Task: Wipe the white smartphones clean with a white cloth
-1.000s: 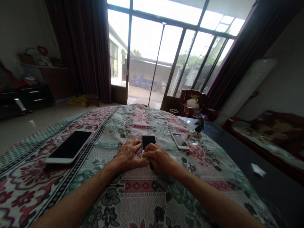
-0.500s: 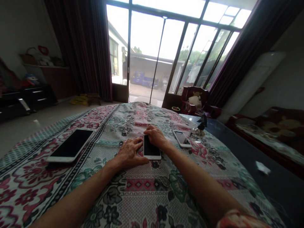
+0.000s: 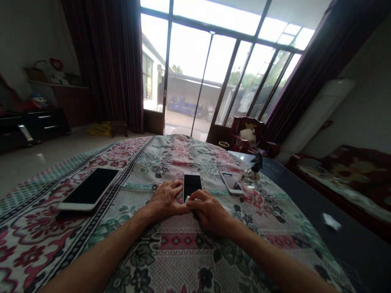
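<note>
The right hand [image 3: 209, 211] grip was clamped on the lower end of the white smartphone [image 3: 192, 185] at lower centre. The left hand [image 3: 166, 200] lay just beside it on the floral tablecloth [image 3: 180, 248], grip state indeterminate.

Cloth [image 3: 179, 252]: cream, pink-red floral, green leaves, black-and-white banded stripe. Middle phone [image 3: 192, 185]: white frame, black screen. 9 o'clock tablet [image 3: 90, 188]: same white and black. 3 o'clock phone [image 3: 231, 183]: white, grey screen. 11 o'clock curtain [image 3: 105, 61]: dark maroon. 12 o'clock truck [image 3: 183, 106]: blue.
</note>
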Tool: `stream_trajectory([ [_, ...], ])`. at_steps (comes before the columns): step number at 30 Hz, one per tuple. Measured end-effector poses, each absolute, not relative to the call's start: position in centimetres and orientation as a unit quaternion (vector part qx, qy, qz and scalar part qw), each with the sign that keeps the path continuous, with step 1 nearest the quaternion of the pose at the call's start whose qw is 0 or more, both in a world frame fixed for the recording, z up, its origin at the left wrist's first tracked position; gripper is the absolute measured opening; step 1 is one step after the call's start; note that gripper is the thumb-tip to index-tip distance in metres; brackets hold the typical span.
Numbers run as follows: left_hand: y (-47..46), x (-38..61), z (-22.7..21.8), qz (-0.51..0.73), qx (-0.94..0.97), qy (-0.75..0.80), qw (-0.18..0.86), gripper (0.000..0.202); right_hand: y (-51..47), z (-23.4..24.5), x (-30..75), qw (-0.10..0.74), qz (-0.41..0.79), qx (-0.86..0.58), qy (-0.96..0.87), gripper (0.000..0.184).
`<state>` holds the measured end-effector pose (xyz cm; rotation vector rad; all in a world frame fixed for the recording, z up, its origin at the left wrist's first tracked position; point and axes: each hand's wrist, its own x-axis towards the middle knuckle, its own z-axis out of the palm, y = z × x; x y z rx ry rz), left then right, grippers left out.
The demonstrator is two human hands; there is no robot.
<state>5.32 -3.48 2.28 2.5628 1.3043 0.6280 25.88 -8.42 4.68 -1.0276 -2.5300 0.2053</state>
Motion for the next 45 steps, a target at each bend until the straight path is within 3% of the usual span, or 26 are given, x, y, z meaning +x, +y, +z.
stream_trajectory([
  [7, -3.1, 5.3, 1.8, 0.216, 0.864, 0.443, 0.107, 0.066, -2.9, 4.2, 26.6, 0.215, 0.032, -0.399, -0.891, 0.041],
  [16, -3.1, 5.3, 2.1, 0.212, 0.864, 0.447, 0.094, 0.059, 4.5, 3.5, 27.8, 0.225, 0.007, -0.499, -0.837, 0.034],
  [24, -2.9, 5.4, 1.3, 0.226, 0.851, 0.462, 0.103, 0.083, 1.8, 3.1, 28.3, 0.248, -0.008, -0.453, -0.856, 0.034],
  [32, -2.9, 5.4, 1.7, 0.189, 0.863, 0.46, 0.091, 0.078, -3.0, 3.1, 29.1, 0.266, 0.005, -0.387, -0.883, 0.039],
  [39, -2.8, 5.3, 1.6, 0.191, 0.862, 0.46, 0.097, 0.078, -8.7, 4.4, 28.5, 0.213, 0.043, -0.366, -0.905, 0.041],
  [45, -2.9, 5.4, 1.8, 0.184, 0.862, 0.463, 0.092, 0.078, -6.6, 4.7, 28.3, 0.21, 0.039, -0.38, -0.9, 0.039],
])
